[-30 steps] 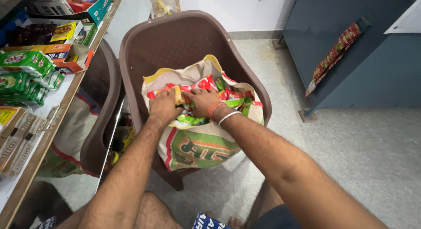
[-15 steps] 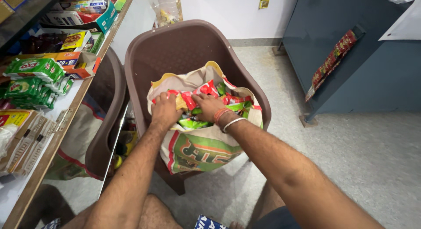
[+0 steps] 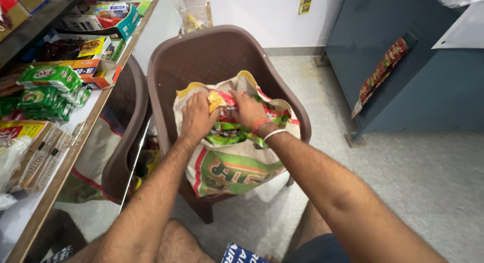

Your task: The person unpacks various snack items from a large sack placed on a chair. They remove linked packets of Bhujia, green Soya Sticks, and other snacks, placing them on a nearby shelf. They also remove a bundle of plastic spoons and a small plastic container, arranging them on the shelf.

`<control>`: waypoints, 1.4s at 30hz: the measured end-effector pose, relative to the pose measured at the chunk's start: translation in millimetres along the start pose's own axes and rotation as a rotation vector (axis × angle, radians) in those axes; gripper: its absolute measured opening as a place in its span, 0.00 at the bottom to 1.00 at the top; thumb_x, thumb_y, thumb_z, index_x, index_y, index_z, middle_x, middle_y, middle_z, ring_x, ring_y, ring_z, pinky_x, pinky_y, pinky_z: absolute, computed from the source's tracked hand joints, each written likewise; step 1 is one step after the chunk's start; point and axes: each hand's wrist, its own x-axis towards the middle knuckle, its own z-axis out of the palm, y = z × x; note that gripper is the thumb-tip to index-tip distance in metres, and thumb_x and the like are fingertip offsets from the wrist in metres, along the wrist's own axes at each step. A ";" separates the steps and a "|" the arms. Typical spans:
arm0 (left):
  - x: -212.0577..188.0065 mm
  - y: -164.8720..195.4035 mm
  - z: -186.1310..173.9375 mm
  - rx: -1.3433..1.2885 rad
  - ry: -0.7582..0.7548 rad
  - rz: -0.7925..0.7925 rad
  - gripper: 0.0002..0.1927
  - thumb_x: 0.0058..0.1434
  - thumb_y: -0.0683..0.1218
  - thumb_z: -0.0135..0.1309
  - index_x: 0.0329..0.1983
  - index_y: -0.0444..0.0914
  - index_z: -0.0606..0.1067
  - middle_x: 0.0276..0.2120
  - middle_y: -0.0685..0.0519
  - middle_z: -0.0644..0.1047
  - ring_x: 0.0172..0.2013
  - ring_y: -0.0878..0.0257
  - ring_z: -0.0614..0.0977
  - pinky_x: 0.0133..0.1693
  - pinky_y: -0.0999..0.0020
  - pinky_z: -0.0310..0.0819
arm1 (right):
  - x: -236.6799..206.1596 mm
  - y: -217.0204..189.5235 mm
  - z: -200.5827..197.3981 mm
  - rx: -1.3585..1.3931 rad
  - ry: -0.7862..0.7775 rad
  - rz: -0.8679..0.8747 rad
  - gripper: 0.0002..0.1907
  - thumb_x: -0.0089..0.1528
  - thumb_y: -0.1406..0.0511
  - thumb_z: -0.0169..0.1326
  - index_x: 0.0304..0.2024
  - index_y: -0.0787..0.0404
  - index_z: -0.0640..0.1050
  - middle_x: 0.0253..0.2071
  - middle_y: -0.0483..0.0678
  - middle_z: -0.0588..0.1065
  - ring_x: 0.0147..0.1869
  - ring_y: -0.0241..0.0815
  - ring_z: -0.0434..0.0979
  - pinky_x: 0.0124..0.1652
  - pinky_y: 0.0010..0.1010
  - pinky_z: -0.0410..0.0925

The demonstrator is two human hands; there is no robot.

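Head view, frame centre: our left hand (image 3: 197, 117) pinches a yellow packet (image 3: 217, 100); our right hand (image 3: 247, 109), fingers curled, presses red packets (image 3: 272, 114) inside the sack (image 3: 237, 167) on a brown chair (image 3: 212, 51).

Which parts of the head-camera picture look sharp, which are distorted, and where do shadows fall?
Head view: even indoor light, no glare; the left hand, right hand and printed sack are sharp; wide-angle stretch bends the shelf edge and enlarges the forearms; soft shadow lies under the brown plastic chair.

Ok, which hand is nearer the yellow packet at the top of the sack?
Left. The left hand grips the yellow packet at its left edge. The right hand is just right of it, among the red and green packets in the sack.
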 end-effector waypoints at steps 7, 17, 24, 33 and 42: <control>4.6 4.1 -20.3 -0.136 -0.108 -0.034 0.35 0.50 0.50 0.70 0.56 0.35 0.66 0.49 0.42 0.74 0.53 0.44 0.75 0.53 0.48 0.70 | 3.7 -7.8 -30.3 0.135 0.088 -0.017 0.15 0.59 0.61 0.59 0.48 0.53 0.80 0.46 0.53 0.78 0.51 0.57 0.78 0.49 0.47 0.71; 11.4 -0.5 -26.3 0.062 -0.168 -0.099 0.49 0.42 0.54 0.75 0.63 0.34 0.63 0.56 0.37 0.68 0.58 0.39 0.70 0.56 0.44 0.67 | 0.5 -47.2 -77.2 0.260 0.138 -0.099 0.19 0.55 0.67 0.62 0.49 0.53 0.80 0.46 0.53 0.78 0.51 0.57 0.78 0.49 0.45 0.71; 24.6 10.7 -53.0 -0.071 -0.148 -0.111 0.37 0.46 0.52 0.71 0.55 0.37 0.66 0.51 0.39 0.72 0.54 0.39 0.73 0.52 0.45 0.70 | 12.8 -50.3 -98.7 0.283 0.152 -0.086 0.19 0.58 0.68 0.61 0.52 0.54 0.80 0.46 0.54 0.78 0.49 0.56 0.79 0.49 0.43 0.72; 36.6 32.1 -68.4 -0.253 0.056 -0.103 0.28 0.47 0.46 0.67 0.51 0.38 0.72 0.45 0.43 0.74 0.49 0.44 0.75 0.51 0.49 0.70 | 26.1 -34.5 -108.1 0.406 0.109 -0.040 0.26 0.57 0.66 0.61 0.59 0.56 0.75 0.49 0.55 0.80 0.51 0.50 0.83 0.50 0.37 0.75; 63.9 52.2 -93.3 -0.307 0.185 -0.059 0.29 0.47 0.48 0.72 0.50 0.38 0.74 0.45 0.45 0.76 0.48 0.47 0.76 0.50 0.52 0.71 | 35.3 -36.5 -123.2 0.378 0.003 0.085 0.38 0.49 0.55 0.72 0.58 0.57 0.72 0.46 0.55 0.80 0.49 0.52 0.82 0.49 0.40 0.72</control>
